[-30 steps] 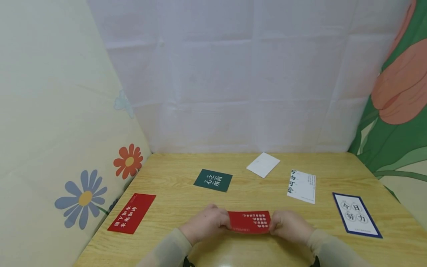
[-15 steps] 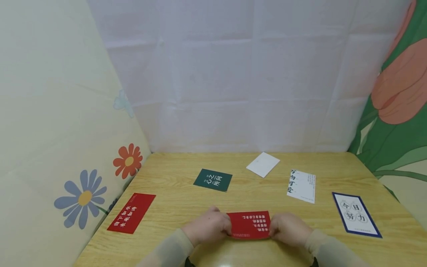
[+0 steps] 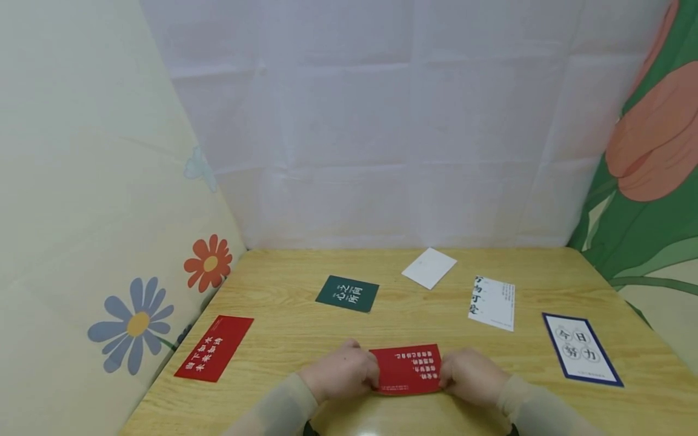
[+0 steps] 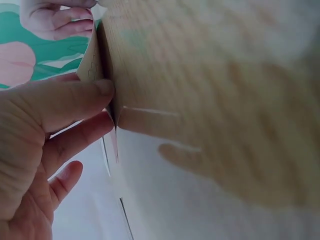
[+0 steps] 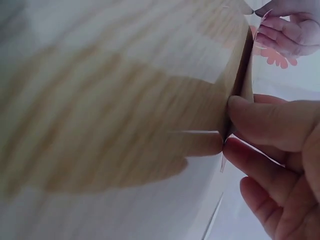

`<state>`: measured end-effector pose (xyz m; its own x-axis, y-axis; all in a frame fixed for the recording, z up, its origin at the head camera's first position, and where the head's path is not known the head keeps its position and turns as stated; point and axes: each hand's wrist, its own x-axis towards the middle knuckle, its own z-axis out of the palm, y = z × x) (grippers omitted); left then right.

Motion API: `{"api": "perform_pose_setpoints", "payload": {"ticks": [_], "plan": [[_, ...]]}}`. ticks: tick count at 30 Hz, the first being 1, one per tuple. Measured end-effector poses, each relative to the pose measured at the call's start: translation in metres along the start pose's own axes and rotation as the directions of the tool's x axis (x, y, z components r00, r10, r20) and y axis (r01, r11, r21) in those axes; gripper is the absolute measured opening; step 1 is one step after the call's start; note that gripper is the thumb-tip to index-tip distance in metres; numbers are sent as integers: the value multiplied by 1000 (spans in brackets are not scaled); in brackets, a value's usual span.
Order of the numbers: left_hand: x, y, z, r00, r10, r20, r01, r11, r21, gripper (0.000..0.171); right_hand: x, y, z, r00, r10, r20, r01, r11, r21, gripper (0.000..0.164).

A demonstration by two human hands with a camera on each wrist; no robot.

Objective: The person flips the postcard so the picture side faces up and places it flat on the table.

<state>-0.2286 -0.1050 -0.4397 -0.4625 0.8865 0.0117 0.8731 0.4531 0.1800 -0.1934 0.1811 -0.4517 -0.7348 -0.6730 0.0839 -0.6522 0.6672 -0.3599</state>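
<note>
Between the two hands, near the front of the wooden table (image 3: 283,339), is a red card (image 3: 409,369) with white Chinese characters. My left hand (image 3: 345,370) pinches its left edge between thumb and fingers. On the opposite edge, my right hand (image 3: 472,376) pinches it the same way. In the left wrist view the card (image 4: 90,62) appears nearly edge-on, slightly bowed, close to the tabletop. The right wrist view shows the right thumb (image 5: 270,122) on one face of the card, with fingertips behind it.
Another red card (image 3: 215,348) lies at the left. Farther back are a dark green card (image 3: 348,293), a blank-looking white card (image 3: 429,268) and a white card with black characters (image 3: 493,304). A blue-bordered card (image 3: 582,349) lies at the right. Cloth hangings (image 3: 349,121) surround the table.
Both hands have tilted the red card, so more of its printed face shows and its near edge sits lower in the head view. The other cards have stayed put.
</note>
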Motion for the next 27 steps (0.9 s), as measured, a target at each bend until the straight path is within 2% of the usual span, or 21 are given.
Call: {"api": "perform_pose_setpoints", "payload": {"ticks": [4, 7, 11, 14, 16, 17, 21, 23, 27], "plan": [[-1, 1, -1, 999, -31, 34, 31, 999, -17, 15, -1, 1, 0, 1000, 9, 26, -9, 1000, -10, 12], [-1, 1, 0, 991, -121, 51, 125, 989, -79, 21, -3, 1, -2, 999, 15, 51, -14, 1000, -21, 11], [-3, 2, 1, 962, -262, 83, 271, 953, -134, 36, -5, 0, -5, 996, 26, 81, -21, 998, -58, 10], [-4, 1, 1, 946, -296, 132, 310, 945, -107, 45, -6, 1, -6, 995, 55, 81, -46, 993, -105, 9], [-5, 1, 0, 945, -289, 155, 304, 948, -89, 45, -5, 2, -8, 993, 90, 75, -81, 990, -115, 9], [-6, 2, 0, 949, -272, 158, 287, 955, -77, 43, -5, 3, -8, 991, 114, 72, -105, 988, -117, 9], [-5, 7, -2, 970, -179, 166, 185, 982, -25, 37, -1, 5, -9, 979, 197, 55, -189, 973, -129, 12], [-3, 12, -2, 975, -129, 180, 135, 991, -17, 35, 1, 5, -9, 974, 224, 43, -214, 964, -157, 16], [1, 23, -1, 974, -42, 224, 57, 997, -60, 35, 8, 4, -10, 970, 242, 31, -231, 953, -194, 21]]}}
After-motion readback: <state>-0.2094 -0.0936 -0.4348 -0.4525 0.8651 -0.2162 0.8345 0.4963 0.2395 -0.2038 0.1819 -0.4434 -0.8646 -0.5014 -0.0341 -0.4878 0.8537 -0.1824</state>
